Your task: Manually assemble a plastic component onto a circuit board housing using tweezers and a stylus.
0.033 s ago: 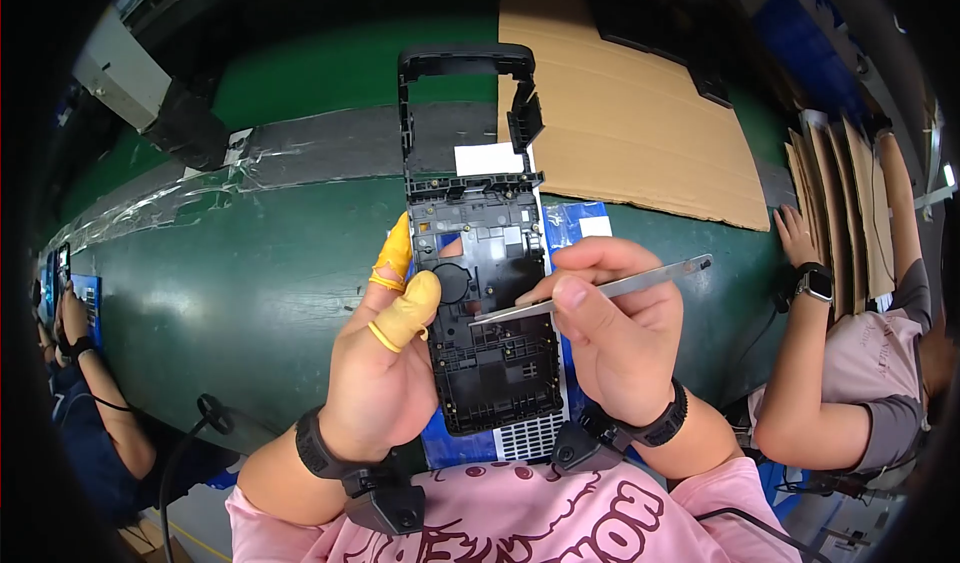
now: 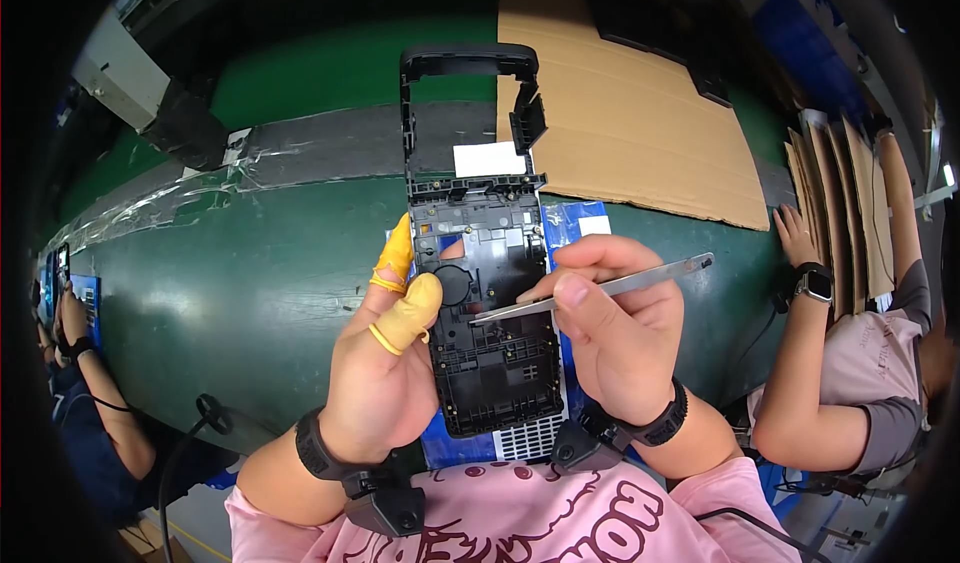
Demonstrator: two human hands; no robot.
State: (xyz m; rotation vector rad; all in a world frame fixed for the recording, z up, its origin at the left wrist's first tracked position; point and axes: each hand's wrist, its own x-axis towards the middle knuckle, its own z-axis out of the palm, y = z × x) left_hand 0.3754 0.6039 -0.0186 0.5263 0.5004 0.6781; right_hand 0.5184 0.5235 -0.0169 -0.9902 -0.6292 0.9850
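Observation:
A long black plastic device housing (image 2: 490, 363), with an open frame at its far end, is held in front of me. My left hand (image 2: 385, 373) grips its left edge, the thumb on the inner face and fingers partly hidden behind. Yellow finger cots (image 2: 408, 315) cover the thumb and one finger. In my right hand (image 2: 630, 338), a pair of metal tweezers (image 2: 635, 282) is pinched between thumb and fingers. Their tips reach the middle of the housing's inner face, below a round black disc (image 2: 449, 285). Whether the tips hold anything is too small to tell.
Beneath the housing lies a blue panel (image 2: 585, 348) with a white grille (image 2: 530, 441) on the green table (image 2: 260, 293). A cardboard sheet (image 2: 640, 133) covers the far right. People work on both sides; upright cardboard pieces (image 2: 845, 203) stand by the right-hand person.
The housing has shifted very slightly to the right. Both hands keep their holds, and the tweezers stay at the same area.

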